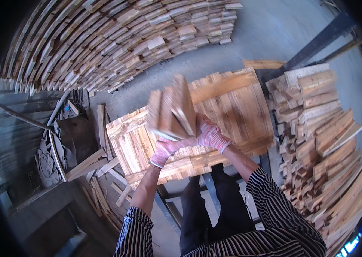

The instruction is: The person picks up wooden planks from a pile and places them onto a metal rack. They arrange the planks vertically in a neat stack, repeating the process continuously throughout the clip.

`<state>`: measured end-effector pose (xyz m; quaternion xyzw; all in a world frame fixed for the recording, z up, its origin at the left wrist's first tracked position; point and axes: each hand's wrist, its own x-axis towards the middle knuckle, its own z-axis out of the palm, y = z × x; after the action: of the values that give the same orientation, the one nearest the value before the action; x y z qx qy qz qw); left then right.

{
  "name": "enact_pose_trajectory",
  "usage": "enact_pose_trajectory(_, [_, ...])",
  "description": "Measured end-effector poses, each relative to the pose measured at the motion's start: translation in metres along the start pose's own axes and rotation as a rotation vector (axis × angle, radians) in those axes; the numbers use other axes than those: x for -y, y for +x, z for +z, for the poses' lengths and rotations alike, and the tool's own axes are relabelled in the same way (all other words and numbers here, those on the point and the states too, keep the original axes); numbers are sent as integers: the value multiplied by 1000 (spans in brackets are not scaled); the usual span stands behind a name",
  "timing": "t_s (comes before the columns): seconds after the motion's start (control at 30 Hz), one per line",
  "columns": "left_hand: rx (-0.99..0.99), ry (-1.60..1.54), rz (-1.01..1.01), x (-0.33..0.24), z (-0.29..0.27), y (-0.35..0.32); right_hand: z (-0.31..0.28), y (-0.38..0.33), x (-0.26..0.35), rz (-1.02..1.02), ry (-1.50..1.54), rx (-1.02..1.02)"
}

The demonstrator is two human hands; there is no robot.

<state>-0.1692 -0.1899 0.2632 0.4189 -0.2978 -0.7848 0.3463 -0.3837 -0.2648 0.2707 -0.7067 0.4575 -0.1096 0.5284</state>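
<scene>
The person's left hand [167,150] and right hand [209,132] grip several boards [184,107] by their near ends, probably keeping them bunched, with a woodpile [318,124] at three o'clock.

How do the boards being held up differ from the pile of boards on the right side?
The held boards are only a few pieces; the right pile has very many. The held boards are raised over the wooden panel, whereas the right pile is beside that panel. The held boards look blurred, while the right pile appears sharper. Both are bare, brownish wood.
</scene>
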Motion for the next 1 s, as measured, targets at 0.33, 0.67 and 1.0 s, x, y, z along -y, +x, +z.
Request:
enact_pose_trajectory(0.33, [-542,-574,242,-16,-56,-70,66,-29,6,105,714,-115])
enact_pose_trajectory(0.67, [-510,-643,52,78,-151,-115,222,-9,18,206,-26,104])
enact_pose_trajectory(1.0, [-749,-261,-91,115,-273,-153,302,25,28,587,-314,-139])
